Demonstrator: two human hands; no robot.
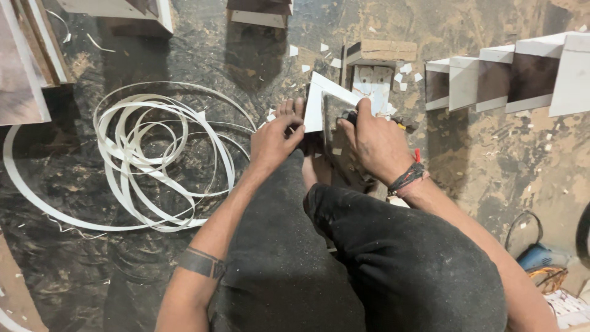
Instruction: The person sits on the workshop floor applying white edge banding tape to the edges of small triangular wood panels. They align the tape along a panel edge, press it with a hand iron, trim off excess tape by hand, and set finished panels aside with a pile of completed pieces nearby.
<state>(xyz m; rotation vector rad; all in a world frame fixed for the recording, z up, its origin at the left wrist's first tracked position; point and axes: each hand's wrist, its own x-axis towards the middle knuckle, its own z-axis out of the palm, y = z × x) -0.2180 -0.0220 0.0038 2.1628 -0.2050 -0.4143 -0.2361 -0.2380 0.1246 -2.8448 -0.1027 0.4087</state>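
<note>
I am crouched on a dirty workshop floor, knees in black trousers. My left hand [275, 139] grips the edge of a small board piece [319, 101] with white edge banding, held upright on the floor by my toes. My right hand [372, 142] is closed around a small dark tool with a yellow part [401, 125], pressed against the same board's right side. A red and black thread band circles my right wrist; a dark band sits on my left forearm.
A loose coil of white edge-banding strip [147, 154] lies to the left. A row of banded board pieces [510, 77] leans at the upper right. A wooden block [381, 52] and white trimmings lie beyond the board. A blue power tool [541, 255] sits lower right.
</note>
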